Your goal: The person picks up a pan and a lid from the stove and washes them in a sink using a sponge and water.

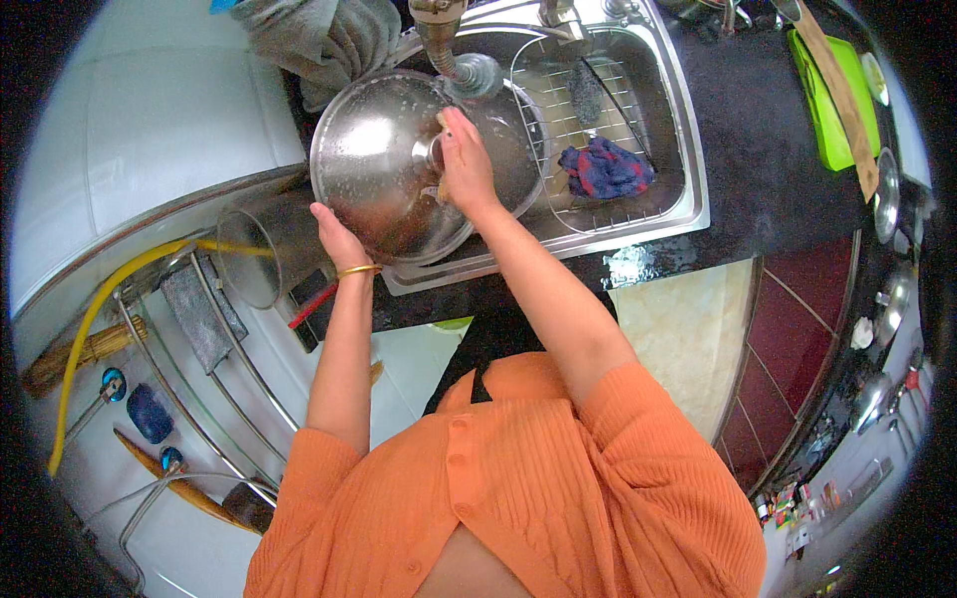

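Observation:
A wet, domed steel lid (374, 179) with a central knob is tilted over the left bowl of a stainless steel sink (549, 243). My left hand (342, 238) supports the lid at its lower left rim, its fingers mostly hidden. My right hand (465, 161) lies beside the knob, with part of a yellowish thing showing under its fingers; I cannot tell what it is. Just above, the faucet's flexible spout (477, 73) points down. In the right bowl a wire rack (557, 209) holds a dark blue and red cloth (605, 170) and a grey scouring pad (585, 91).
A grey towel (329, 37) hangs behind the lid. At left are a clear round container (250, 258), a yellow hose (82, 329) and metal rails with a grey cloth (202, 314). A green tray (830, 112) under a wooden strip (837, 97) stands on the black counter (755, 149) at right.

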